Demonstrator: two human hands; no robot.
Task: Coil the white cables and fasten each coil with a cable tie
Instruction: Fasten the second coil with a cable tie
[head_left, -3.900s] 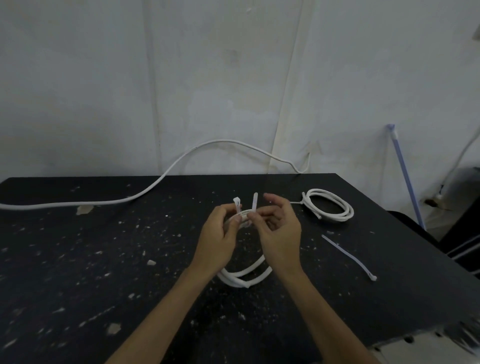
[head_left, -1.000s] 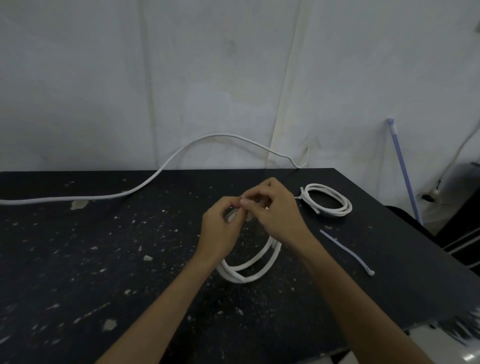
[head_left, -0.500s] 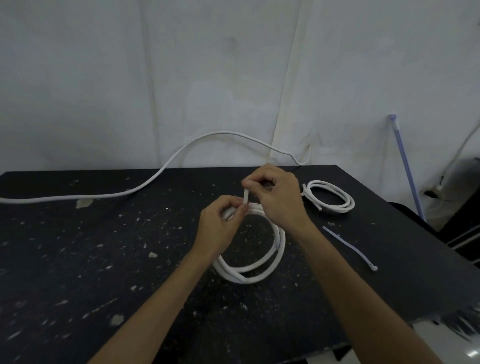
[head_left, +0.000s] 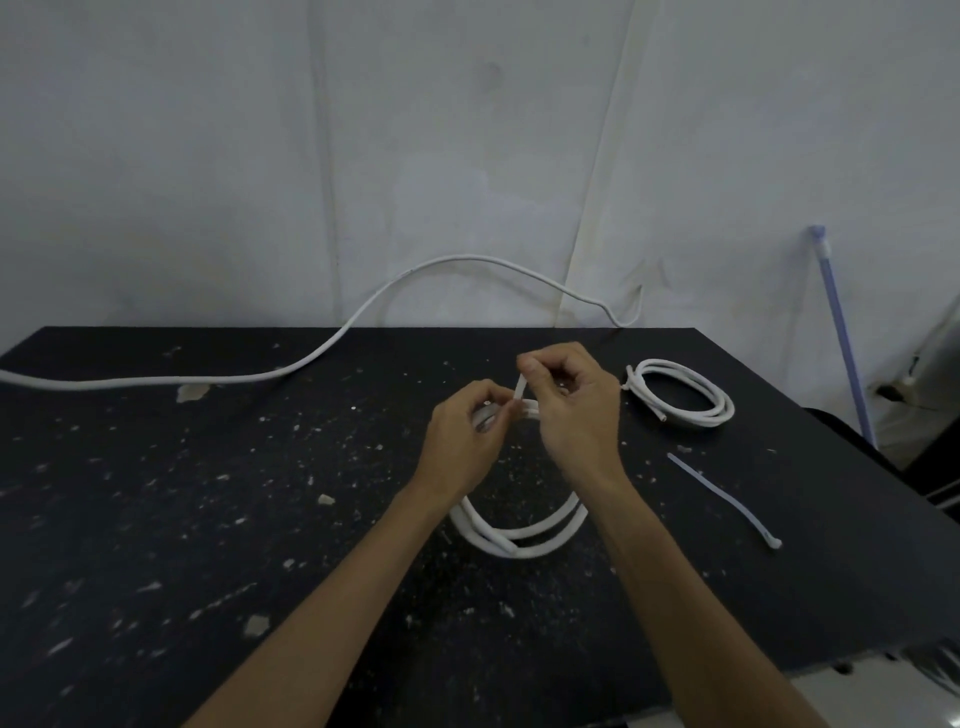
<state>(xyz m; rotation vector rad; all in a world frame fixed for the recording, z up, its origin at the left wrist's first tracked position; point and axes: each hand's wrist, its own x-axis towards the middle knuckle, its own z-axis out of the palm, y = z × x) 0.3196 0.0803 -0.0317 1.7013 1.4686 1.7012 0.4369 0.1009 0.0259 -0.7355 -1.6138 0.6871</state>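
A pale wall (head_left: 467, 156) backs a black, paint-flecked table (head_left: 156, 519), whose far edge runs along the wall and whose right edge falls away beside a leaning blue rod (head_left: 839, 332), with bare tabletop open to the left. A long loose cable (head_left: 322, 353) trails across the far left, a finished coil (head_left: 680, 395) lies at the far right, and a spare cable tie (head_left: 724, 501) lies near the right edge. At the middle, the coil (head_left: 519, 540) being tied rests on the table under both wrists; the left hand (head_left: 462, 441) pinches its far side, while the right hand (head_left: 576, 410), just beside it, pinches the upright tail of a cable tie (head_left: 518, 388).
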